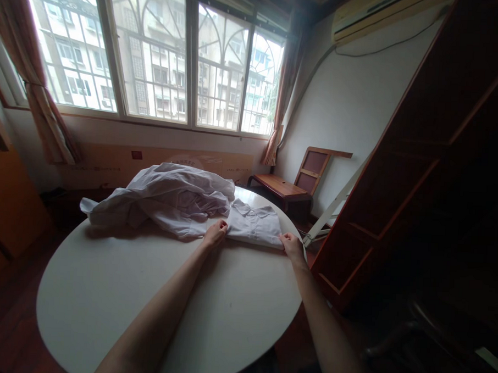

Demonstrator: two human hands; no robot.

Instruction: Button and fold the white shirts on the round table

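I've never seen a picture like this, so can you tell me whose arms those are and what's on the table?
The camera sits on a person's head and looks down, so the two bare arms are that person's own. The left hand and the right hand each pinch an edge of a folded shirt, one on each side. The shirt lies flat on a round white table. Beside it, to the left, lies a heap of crumpled white clothes. Behind the table you see big windows, a wooden chair and a dark shelf on the right.
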